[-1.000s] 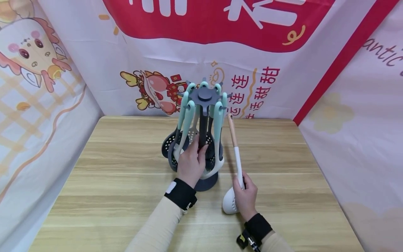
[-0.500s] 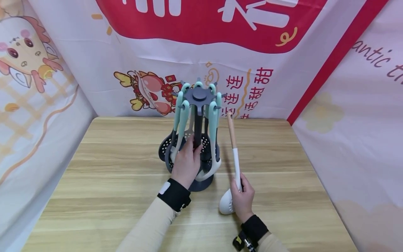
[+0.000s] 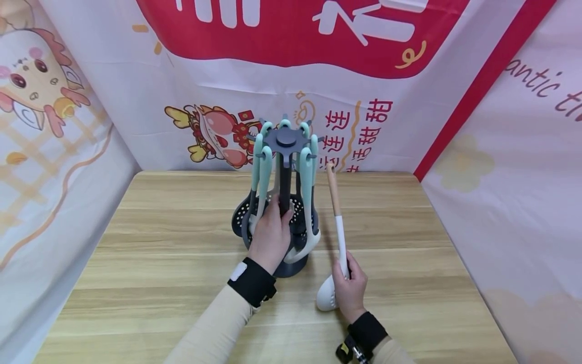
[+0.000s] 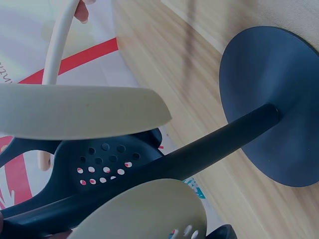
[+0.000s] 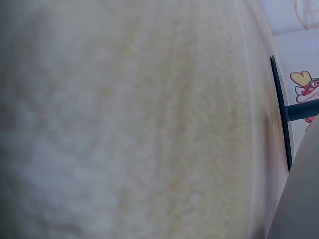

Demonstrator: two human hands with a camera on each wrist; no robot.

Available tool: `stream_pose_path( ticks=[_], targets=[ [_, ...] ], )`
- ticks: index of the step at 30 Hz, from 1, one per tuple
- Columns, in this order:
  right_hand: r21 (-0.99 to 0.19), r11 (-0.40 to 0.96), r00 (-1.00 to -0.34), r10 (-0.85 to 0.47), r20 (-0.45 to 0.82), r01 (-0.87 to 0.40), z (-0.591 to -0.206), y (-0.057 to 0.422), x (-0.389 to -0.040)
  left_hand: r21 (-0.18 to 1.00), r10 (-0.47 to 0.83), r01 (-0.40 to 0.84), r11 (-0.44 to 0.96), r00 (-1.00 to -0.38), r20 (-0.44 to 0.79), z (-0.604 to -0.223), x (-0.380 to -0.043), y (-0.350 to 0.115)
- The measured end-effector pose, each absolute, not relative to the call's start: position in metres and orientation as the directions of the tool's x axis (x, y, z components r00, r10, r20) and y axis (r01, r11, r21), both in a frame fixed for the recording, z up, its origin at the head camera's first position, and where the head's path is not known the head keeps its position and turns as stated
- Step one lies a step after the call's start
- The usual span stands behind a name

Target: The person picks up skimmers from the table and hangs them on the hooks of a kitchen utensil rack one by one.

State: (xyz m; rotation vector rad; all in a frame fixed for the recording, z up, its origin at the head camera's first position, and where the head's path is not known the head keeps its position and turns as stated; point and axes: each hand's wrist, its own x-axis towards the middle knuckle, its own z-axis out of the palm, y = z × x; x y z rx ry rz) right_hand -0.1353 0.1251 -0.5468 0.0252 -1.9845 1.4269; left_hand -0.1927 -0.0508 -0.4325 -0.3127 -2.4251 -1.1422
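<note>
My left hand (image 3: 271,235) grips the dark pole (image 3: 284,187) of a utensil stand (image 3: 286,139), whose round base (image 4: 274,104) rests on the table. Several utensils with mint-green handles (image 3: 307,172) hang from its hooks, among them a dark skimmer (image 3: 239,221) and a pale ladle (image 3: 309,247). Right of the stand, my right hand (image 3: 351,289) holds a white slotted ladle (image 3: 326,294) low on its shaft, just above the head. Its wooden handle (image 3: 334,189) points up and away. In the right wrist view, a smooth pale surface (image 5: 299,194) fills the lower right corner.
The wood-grain table (image 3: 173,232) stretches out on both sides of the stand. Printed cloth (image 3: 291,76) hangs behind it, and more cloth (image 3: 514,212) closes off the sides. Each wrist wears a black strap (image 3: 252,281).
The view has shifted slightly. The gap between the white slotted ladle's handle and the stand has widened a little. Both hands keep the same holds.
</note>
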Motion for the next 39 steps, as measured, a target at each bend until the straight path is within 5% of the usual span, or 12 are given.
stream_pose_path(
  ticks=[22, 39],
  targets=[
    [-0.837, 0.392, -0.773, 0.36, 0.522, -0.383, -0.542, 0.124, -0.132, 0.74, 0.074, 0.333, 0.585, -0.93, 0.359, -0.412, -0.193, -0.051],
    [-0.854, 0.376, -0.788, 0.368, 0.493, -0.359, -0.575, 0.135, -0.137, 0.63, 0.107, 0.366, 0.685, -0.906, 0.41, -0.412, -0.196, -0.059]
  ],
)
